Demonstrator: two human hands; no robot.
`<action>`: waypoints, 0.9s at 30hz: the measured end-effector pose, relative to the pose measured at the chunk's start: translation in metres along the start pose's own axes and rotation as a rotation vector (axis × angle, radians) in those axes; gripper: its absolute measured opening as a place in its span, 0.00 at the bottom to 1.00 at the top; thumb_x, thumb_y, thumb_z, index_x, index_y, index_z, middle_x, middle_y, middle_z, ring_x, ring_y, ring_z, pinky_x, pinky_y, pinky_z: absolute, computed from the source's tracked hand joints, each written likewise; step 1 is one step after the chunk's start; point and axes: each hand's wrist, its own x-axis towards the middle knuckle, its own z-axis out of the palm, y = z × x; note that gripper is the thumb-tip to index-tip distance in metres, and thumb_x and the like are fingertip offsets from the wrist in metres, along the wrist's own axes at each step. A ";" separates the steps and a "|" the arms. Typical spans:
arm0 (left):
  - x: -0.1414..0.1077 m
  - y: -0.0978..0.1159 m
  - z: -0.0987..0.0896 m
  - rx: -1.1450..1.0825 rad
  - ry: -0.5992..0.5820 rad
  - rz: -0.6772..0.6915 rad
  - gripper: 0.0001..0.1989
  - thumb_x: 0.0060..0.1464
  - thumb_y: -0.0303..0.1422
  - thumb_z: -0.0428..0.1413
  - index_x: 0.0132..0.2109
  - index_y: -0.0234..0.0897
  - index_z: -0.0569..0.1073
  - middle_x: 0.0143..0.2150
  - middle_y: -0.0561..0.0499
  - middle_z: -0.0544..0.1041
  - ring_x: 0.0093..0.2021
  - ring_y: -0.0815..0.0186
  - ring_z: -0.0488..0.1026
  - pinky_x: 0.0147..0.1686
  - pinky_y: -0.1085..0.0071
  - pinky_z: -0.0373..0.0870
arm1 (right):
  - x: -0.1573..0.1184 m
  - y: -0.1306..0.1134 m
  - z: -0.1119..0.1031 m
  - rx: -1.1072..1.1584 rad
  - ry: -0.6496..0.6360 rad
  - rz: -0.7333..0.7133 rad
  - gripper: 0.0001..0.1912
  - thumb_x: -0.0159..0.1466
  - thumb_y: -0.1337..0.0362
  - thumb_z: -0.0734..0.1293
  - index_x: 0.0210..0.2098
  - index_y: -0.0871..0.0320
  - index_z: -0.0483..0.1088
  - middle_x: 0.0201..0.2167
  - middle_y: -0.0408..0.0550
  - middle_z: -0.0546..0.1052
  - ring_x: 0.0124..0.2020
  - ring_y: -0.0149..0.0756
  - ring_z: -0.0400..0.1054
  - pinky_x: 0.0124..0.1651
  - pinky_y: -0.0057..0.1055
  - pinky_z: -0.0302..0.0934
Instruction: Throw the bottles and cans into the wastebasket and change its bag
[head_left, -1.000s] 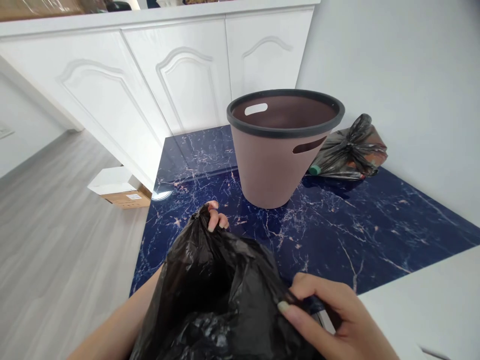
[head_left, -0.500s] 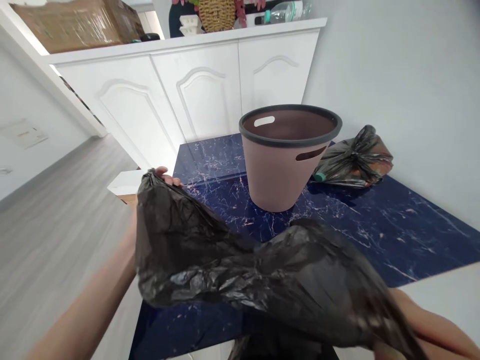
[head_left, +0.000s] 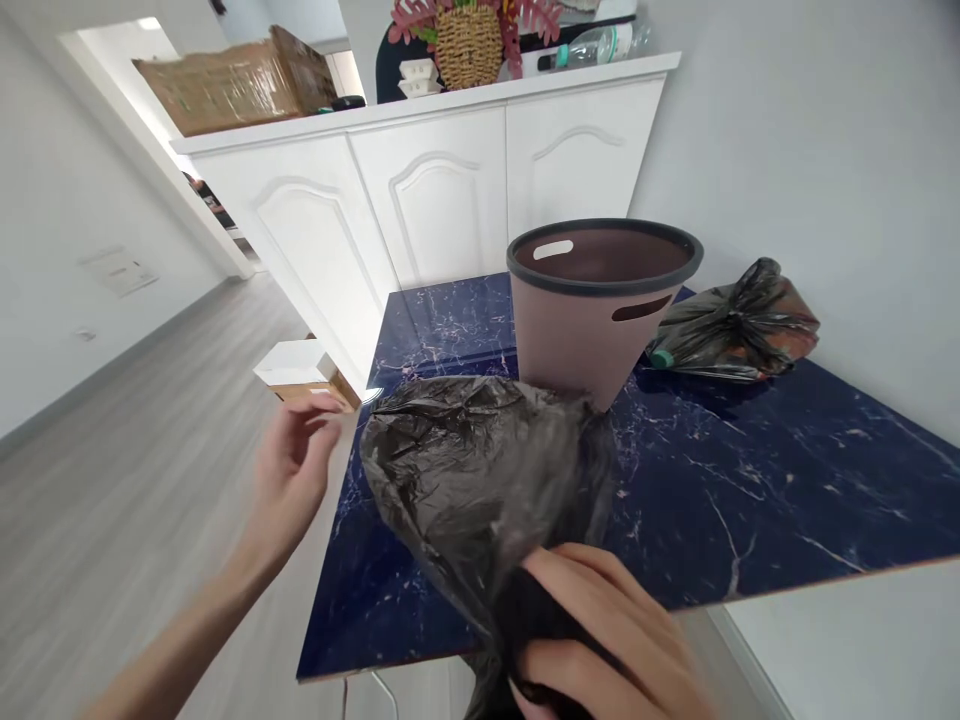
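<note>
A black garbage bag (head_left: 450, 450) spreads out over the blue marbled tabletop, its mouth gaping. My right hand (head_left: 600, 630) is closed on a bunched part of it near the table's front edge. Off the table's left side, my left hand (head_left: 292, 465) is apart from the bag, fingers loosely curled with a gap at the thumb and nothing in them. Behind the bag stands an upright pinkish trash can (head_left: 570, 340) with a dark rim (head_left: 600, 288) and handle slots; the bag covers part of its base.
A knotted, filled black bag (head_left: 739, 325) lies right of the can, beside the wall. White cabinets (head_left: 450, 200) stand behind the table (head_left: 750, 480), bearing a cardboard box (head_left: 232, 85), a woven basket (head_left: 469, 45) and a plastic bottle (head_left: 600, 45). A white-topped box (head_left: 296, 362) is on the left.
My left hand has let go of the bag and drawn away to the left. My right hand has moved inward, still gripping the bag, which has swung down and opened out.
</note>
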 end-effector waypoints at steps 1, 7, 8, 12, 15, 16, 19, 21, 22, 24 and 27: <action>-0.009 0.020 0.001 0.056 -0.152 0.048 0.06 0.66 0.39 0.61 0.46 0.43 0.77 0.47 0.48 0.79 0.51 0.57 0.75 0.54 0.63 0.72 | 0.006 -0.003 0.007 0.001 -0.030 -0.021 0.11 0.62 0.75 0.66 0.38 0.53 0.76 0.61 0.52 0.82 0.52 0.46 0.82 0.55 0.40 0.79; -0.042 0.085 0.020 0.262 -0.624 0.202 0.15 0.57 0.42 0.70 0.46 0.42 0.79 0.40 0.48 0.80 0.37 0.56 0.75 0.36 0.64 0.71 | 0.016 -0.009 0.041 0.038 -0.186 -0.184 0.05 0.66 0.72 0.68 0.36 0.58 0.76 0.58 0.58 0.83 0.50 0.43 0.81 0.54 0.36 0.78; -0.042 0.084 0.023 0.299 -0.670 0.200 0.12 0.55 0.40 0.71 0.42 0.42 0.79 0.38 0.49 0.79 0.35 0.57 0.74 0.34 0.66 0.69 | 0.015 -0.009 0.044 0.034 -0.216 -0.188 0.04 0.67 0.71 0.69 0.36 0.58 0.76 0.55 0.57 0.83 0.50 0.44 0.81 0.54 0.37 0.78; -0.033 0.074 0.026 0.285 -0.702 0.132 0.10 0.67 0.38 0.61 0.36 0.42 0.78 0.31 0.51 0.78 0.28 0.62 0.72 0.25 0.71 0.62 | 0.010 -0.006 0.042 0.111 -0.339 -0.086 0.11 0.73 0.56 0.73 0.46 0.57 0.77 0.63 0.54 0.81 0.55 0.45 0.81 0.59 0.37 0.76; -0.029 0.080 0.024 0.162 -0.557 0.100 0.09 0.69 0.38 0.58 0.40 0.42 0.79 0.31 0.51 0.80 0.29 0.62 0.74 0.24 0.72 0.63 | 0.013 -0.002 0.032 0.298 -0.408 0.156 0.19 0.78 0.52 0.67 0.62 0.55 0.73 0.66 0.51 0.79 0.64 0.43 0.77 0.65 0.37 0.72; -0.029 0.084 0.023 0.130 -0.509 0.103 0.08 0.69 0.38 0.58 0.41 0.43 0.80 0.32 0.51 0.81 0.30 0.61 0.75 0.25 0.72 0.65 | 0.016 -0.001 0.029 0.366 -0.413 0.248 0.19 0.79 0.54 0.64 0.65 0.54 0.71 0.64 0.51 0.80 0.64 0.42 0.76 0.66 0.38 0.71; -0.032 0.099 0.019 0.102 -0.404 0.135 0.09 0.70 0.40 0.57 0.46 0.44 0.81 0.31 0.52 0.79 0.27 0.63 0.73 0.24 0.72 0.67 | 0.030 0.007 0.027 0.606 -0.354 0.489 0.18 0.83 0.57 0.56 0.65 0.51 0.69 0.61 0.49 0.82 0.60 0.38 0.79 0.64 0.37 0.72; -0.033 0.109 0.015 0.117 -0.364 0.167 0.10 0.71 0.41 0.56 0.47 0.45 0.81 0.28 0.54 0.76 0.24 0.66 0.69 0.22 0.73 0.66 | 0.040 0.014 0.029 0.734 -0.281 0.581 0.18 0.83 0.56 0.53 0.63 0.50 0.68 0.60 0.49 0.81 0.57 0.36 0.81 0.61 0.36 0.74; -0.034 0.114 0.013 0.127 -0.350 0.191 0.10 0.71 0.42 0.56 0.46 0.46 0.81 0.28 0.54 0.75 0.24 0.67 0.69 0.22 0.73 0.66 | 0.045 0.018 0.029 0.751 -0.255 0.593 0.18 0.83 0.56 0.53 0.64 0.50 0.67 0.59 0.50 0.81 0.57 0.37 0.81 0.61 0.37 0.74; -0.034 0.123 0.007 0.153 -0.324 0.230 0.09 0.71 0.41 0.56 0.44 0.48 0.80 0.28 0.55 0.76 0.24 0.68 0.70 0.22 0.74 0.66 | 0.055 0.024 0.028 0.677 -0.220 0.559 0.16 0.82 0.59 0.55 0.65 0.50 0.65 0.57 0.51 0.80 0.58 0.38 0.80 0.61 0.39 0.74; -0.037 0.133 0.002 0.189 -0.250 0.252 0.08 0.70 0.43 0.58 0.44 0.51 0.81 0.25 0.56 0.73 0.22 0.68 0.67 0.20 0.73 0.63 | 0.070 0.030 0.023 0.441 -0.178 0.464 0.13 0.79 0.61 0.60 0.61 0.54 0.65 0.53 0.55 0.79 0.51 0.42 0.82 0.51 0.39 0.77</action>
